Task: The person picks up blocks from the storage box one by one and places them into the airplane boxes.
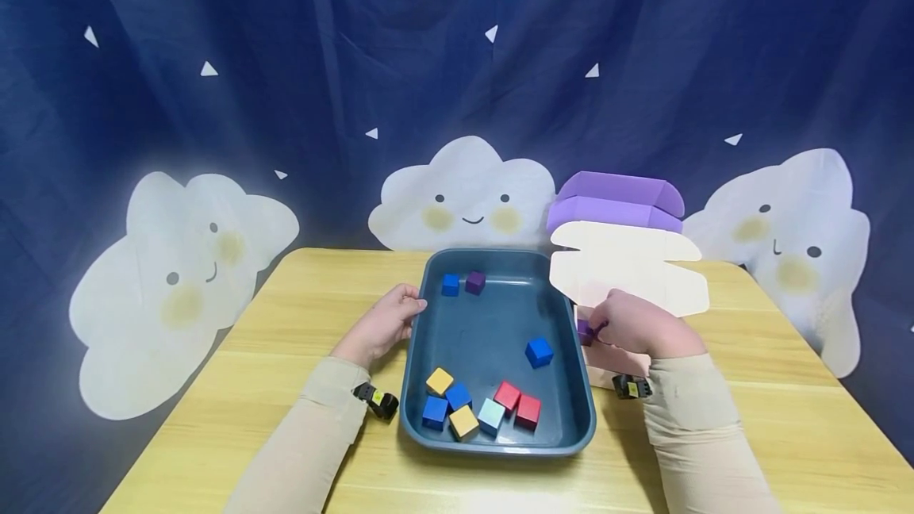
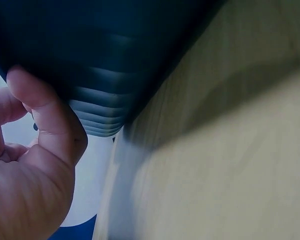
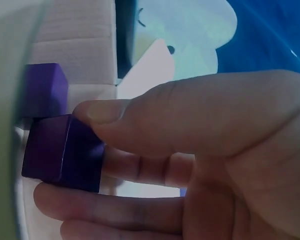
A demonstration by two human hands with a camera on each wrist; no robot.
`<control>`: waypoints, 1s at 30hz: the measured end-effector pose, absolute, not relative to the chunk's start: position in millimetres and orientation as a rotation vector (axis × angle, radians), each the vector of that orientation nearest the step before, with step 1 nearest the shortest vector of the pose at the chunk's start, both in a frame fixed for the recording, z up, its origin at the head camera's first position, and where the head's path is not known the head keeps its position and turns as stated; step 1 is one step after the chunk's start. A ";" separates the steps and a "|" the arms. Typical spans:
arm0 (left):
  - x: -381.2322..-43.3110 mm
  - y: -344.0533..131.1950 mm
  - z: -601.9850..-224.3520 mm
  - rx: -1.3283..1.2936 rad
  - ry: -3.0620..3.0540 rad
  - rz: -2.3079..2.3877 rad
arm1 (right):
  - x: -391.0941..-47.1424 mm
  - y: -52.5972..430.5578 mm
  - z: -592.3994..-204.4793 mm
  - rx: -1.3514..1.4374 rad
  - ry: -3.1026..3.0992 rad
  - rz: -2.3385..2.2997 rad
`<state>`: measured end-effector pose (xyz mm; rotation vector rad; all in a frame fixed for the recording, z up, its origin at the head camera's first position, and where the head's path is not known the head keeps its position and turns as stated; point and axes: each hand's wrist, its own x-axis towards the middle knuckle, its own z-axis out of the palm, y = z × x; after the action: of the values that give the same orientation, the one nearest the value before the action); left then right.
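My left hand (image 1: 385,326) holds the left side of a dark blue-grey tray (image 1: 500,449), thumb against its outer wall. Inside the tray lie several blue cubes (image 1: 539,352), two yellow cubes (image 1: 439,381), two red cubes (image 1: 528,411), a pale blue cube (image 1: 491,416) and a purple cube (image 1: 474,282). Over at the right, my right hand (image 1: 639,327) reaches into an open cardboard box (image 1: 628,260). Thumb and fingers pinch a purple cube (image 3: 65,152) there, as the right wrist view shows. Another purple cube (image 3: 46,90) sits right beside it in the box.
The box's lid stands folded back, with its purple flap (image 1: 617,197) against the curtain. Tray and box stand side by side on a light wooden table (image 1: 321,292). A dark blue curtain (image 1: 428,38) with clouds hangs behind the table's far edge.
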<state>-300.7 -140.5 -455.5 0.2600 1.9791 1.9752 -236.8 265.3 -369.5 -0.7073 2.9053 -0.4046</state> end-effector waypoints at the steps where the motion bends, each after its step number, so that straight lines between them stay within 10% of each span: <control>1: -300.5 -140.3 -455.4 0.259 1.977 1.976 | -237.0 264.7 -370.4 -0.695 2.907 -0.399; 30: -299.5 -139.1 -455.4 0.268 1.988 1.988 | -230.8 275.3 -362.0 -0.353 2.658 -0.567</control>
<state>-299.5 -139.1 -455.4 0.2675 1.9879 1.9881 -230.8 275.3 -362.0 -0.3528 2.6581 -0.5670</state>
